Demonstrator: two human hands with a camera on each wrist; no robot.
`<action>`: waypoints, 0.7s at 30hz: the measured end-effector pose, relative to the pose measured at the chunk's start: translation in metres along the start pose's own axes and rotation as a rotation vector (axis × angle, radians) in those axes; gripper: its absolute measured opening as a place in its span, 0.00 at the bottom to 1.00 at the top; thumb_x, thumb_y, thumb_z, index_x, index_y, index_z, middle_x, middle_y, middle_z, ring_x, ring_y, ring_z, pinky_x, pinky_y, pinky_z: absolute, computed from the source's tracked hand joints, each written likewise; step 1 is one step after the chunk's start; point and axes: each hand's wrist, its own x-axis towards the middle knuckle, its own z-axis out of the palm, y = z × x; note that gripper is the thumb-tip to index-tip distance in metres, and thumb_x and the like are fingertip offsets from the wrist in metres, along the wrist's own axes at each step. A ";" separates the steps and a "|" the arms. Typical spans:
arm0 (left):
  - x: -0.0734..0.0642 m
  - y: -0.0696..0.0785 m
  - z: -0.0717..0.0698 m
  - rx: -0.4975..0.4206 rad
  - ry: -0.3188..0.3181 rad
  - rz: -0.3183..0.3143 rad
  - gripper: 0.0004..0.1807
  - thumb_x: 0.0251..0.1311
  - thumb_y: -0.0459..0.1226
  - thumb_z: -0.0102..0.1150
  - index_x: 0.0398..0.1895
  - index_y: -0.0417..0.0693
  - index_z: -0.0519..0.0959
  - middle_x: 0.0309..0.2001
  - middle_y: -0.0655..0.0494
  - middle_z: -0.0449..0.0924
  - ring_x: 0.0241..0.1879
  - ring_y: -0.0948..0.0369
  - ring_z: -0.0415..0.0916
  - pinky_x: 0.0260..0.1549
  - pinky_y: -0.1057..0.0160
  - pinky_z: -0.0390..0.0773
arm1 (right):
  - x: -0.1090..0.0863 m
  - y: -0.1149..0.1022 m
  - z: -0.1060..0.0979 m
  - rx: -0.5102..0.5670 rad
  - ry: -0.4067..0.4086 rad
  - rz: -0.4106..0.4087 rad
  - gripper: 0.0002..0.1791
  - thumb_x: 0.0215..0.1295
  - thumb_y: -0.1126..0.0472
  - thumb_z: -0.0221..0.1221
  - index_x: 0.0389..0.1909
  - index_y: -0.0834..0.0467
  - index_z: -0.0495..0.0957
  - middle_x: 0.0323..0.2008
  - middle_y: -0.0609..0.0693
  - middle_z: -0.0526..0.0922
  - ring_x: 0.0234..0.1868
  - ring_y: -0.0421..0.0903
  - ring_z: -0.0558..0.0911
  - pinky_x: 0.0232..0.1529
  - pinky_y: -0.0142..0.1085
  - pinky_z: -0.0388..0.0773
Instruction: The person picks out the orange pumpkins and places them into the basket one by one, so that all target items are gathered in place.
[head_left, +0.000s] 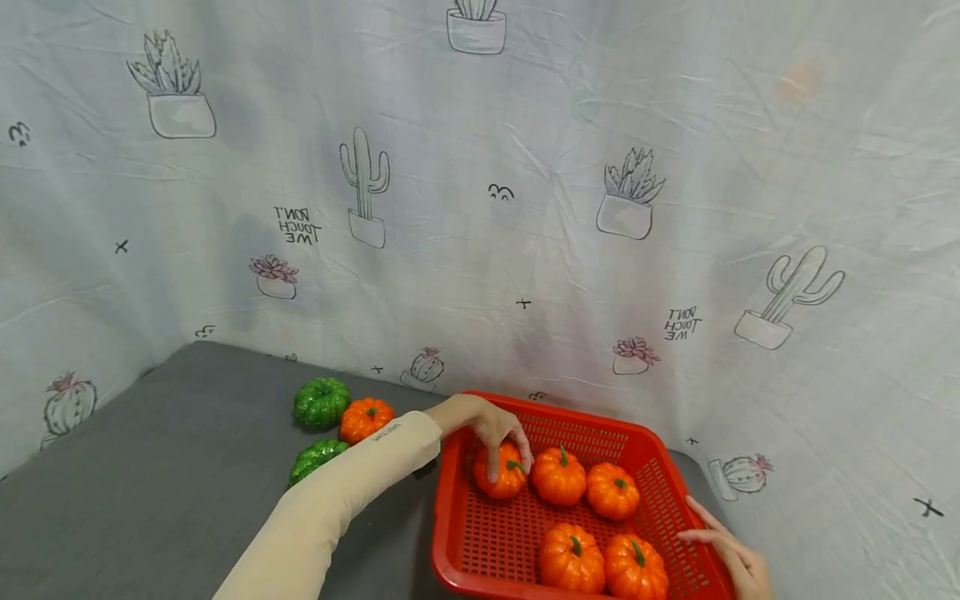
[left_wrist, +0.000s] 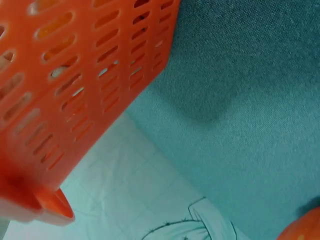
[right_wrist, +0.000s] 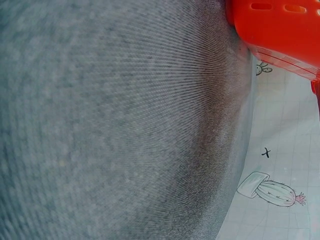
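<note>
In the head view my left hand (head_left: 493, 429) reaches down into a red plastic basket (head_left: 447, 525). Its fingers grip a small orange pumpkin (head_left: 501, 483) with a green stem, low at the basket's left end. Beside it sit two more orange pumpkins (head_left: 558, 478), and another pair (head_left: 572, 560) lies toward the near side. My right hand (head_left: 731, 557) holds the basket's right rim, the thumb reaching over the inside. The left wrist view shows the slotted basket wall (left_wrist: 100, 65) close up; neither wrist view shows the fingers' contact.
Left of the basket, on the grey tabletop (head_left: 150, 467), lie two green pumpkins (head_left: 321, 403) and one orange pumpkin (head_left: 366, 419), partly behind my left sleeve (head_left: 337, 492). A white curtain (head_left: 450, 250) printed with cactus drawings hangs behind the table.
</note>
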 end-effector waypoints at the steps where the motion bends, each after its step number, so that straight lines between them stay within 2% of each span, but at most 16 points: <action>1: -0.001 0.001 0.000 0.009 0.006 0.002 0.24 0.44 0.32 0.75 0.48 0.56 0.84 0.55 0.73 0.75 0.59 0.75 0.64 0.58 0.75 0.62 | 0.000 0.000 0.000 0.010 -0.002 -0.006 0.24 0.68 0.83 0.33 0.40 0.71 0.81 0.64 0.35 0.69 0.62 0.27 0.67 0.52 0.16 0.62; 6: -0.004 0.004 0.000 0.042 0.042 -0.011 0.25 0.43 0.32 0.76 0.49 0.55 0.84 0.57 0.70 0.75 0.60 0.73 0.64 0.57 0.75 0.63 | 0.001 -0.001 -0.001 0.023 -0.013 -0.002 0.24 0.68 0.83 0.33 0.41 0.71 0.81 0.64 0.35 0.69 0.62 0.27 0.67 0.52 0.15 0.63; 11: -0.007 0.005 -0.002 0.042 0.035 -0.009 0.25 0.44 0.30 0.74 0.50 0.54 0.84 0.60 0.65 0.74 0.63 0.71 0.63 0.57 0.75 0.63 | 0.002 -0.004 -0.001 0.040 -0.006 0.027 0.24 0.69 0.81 0.33 0.40 0.72 0.81 0.63 0.33 0.70 0.61 0.26 0.67 0.51 0.15 0.63; 18: -0.010 0.005 -0.004 -0.039 -0.006 -0.016 0.26 0.45 0.24 0.71 0.52 0.48 0.83 0.61 0.60 0.74 0.62 0.72 0.64 0.58 0.76 0.62 | 0.001 -0.003 0.000 0.003 -0.003 -0.005 0.24 0.68 0.83 0.34 0.40 0.71 0.81 0.64 0.33 0.69 0.62 0.26 0.67 0.52 0.16 0.62; 21: -0.008 0.005 -0.005 -0.061 -0.011 -0.007 0.26 0.44 0.22 0.70 0.51 0.44 0.83 0.61 0.56 0.74 0.62 0.70 0.65 0.57 0.76 0.64 | 0.000 -0.001 -0.001 0.023 -0.007 -0.012 0.24 0.68 0.83 0.33 0.41 0.71 0.81 0.64 0.35 0.69 0.62 0.27 0.67 0.52 0.16 0.62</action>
